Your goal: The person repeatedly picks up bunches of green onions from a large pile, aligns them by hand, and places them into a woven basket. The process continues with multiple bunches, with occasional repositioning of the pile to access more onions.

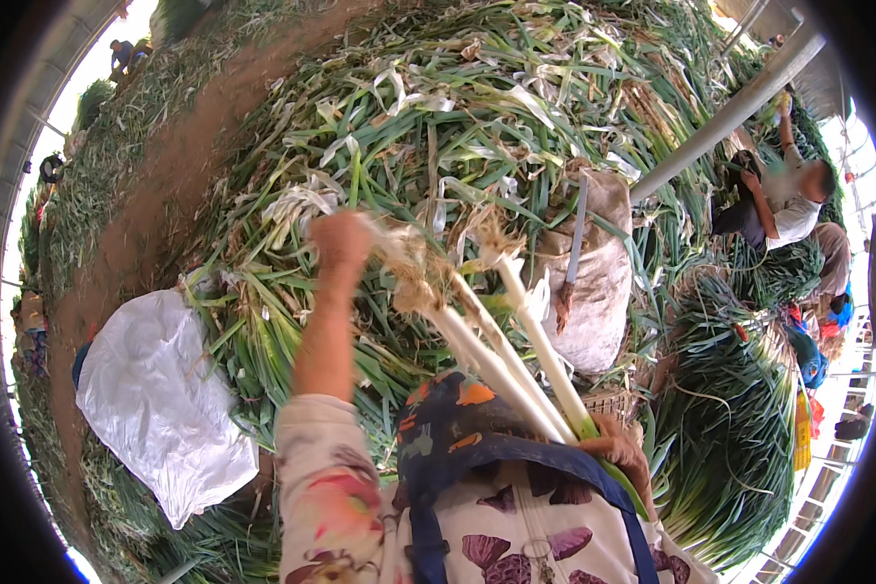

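My right hand (619,451), at the lower centre right, is closed around several green onion stalks (482,347) with long white shanks. Their shaggy roots point up and away from me. At the left, my left hand (342,237) is closed and slightly blurred beside the roots; pale peeled leaf matter or roots trail from it, and whether it grips a stalk cannot be told. Under both hands lies a large heap of loose green onion leaves (409,139). A knife with a long metal blade (578,230) and a brownish handle rests on a stained, stuffed sack (591,292) beyond the stalks.
A white plastic sheet or bag (160,394) lies at the left. Dark green onion bundles (730,438) are stacked at the right. A metal pole (737,109) slants across the upper right, near a seated person (796,197). A basket (606,401) stands behind my right hand.
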The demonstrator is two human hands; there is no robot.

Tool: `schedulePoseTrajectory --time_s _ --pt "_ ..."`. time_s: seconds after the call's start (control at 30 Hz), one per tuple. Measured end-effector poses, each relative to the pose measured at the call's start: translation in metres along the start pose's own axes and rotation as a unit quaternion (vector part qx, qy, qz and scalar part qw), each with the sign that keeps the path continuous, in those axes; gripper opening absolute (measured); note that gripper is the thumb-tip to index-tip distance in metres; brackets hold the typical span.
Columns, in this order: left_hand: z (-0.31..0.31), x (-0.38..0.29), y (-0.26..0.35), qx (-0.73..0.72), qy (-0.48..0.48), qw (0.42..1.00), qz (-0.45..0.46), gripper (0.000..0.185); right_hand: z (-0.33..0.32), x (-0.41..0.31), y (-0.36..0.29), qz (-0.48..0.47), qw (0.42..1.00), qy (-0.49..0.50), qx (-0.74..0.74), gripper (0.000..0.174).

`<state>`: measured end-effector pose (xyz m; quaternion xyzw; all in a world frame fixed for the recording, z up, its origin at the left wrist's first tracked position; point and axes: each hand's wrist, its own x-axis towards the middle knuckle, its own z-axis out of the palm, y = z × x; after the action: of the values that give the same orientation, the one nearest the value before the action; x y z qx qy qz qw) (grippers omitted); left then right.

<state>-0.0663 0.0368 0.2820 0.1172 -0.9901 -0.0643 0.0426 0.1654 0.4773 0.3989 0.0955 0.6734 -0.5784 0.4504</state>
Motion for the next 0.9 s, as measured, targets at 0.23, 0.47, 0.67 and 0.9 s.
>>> schedulePoseTrajectory --time_s 0.23,0.47,0.67,0.9 --pt "0.006 -0.055 0.026 -0.222 -0.232 0.947 0.016 0.084 0.011 -0.025 -0.039 -0.086 0.993 0.076 0.036 0.067" --pt "0.134 -0.149 0.146 -0.557 -0.212 0.802 -0.039 0.050 0.000 -0.006 -0.026 0.030 0.997 -0.027 0.073 0.071" --pt "0.093 0.039 -0.104 -0.130 0.062 0.987 -0.075 0.031 -0.006 -0.026 0.009 -0.029 0.998 0.022 -0.052 0.066" --pt "-0.103 0.078 0.001 -0.150 0.010 0.985 0.082 0.075 -0.013 -0.011 -0.004 0.006 0.996 -0.049 0.072 0.070"
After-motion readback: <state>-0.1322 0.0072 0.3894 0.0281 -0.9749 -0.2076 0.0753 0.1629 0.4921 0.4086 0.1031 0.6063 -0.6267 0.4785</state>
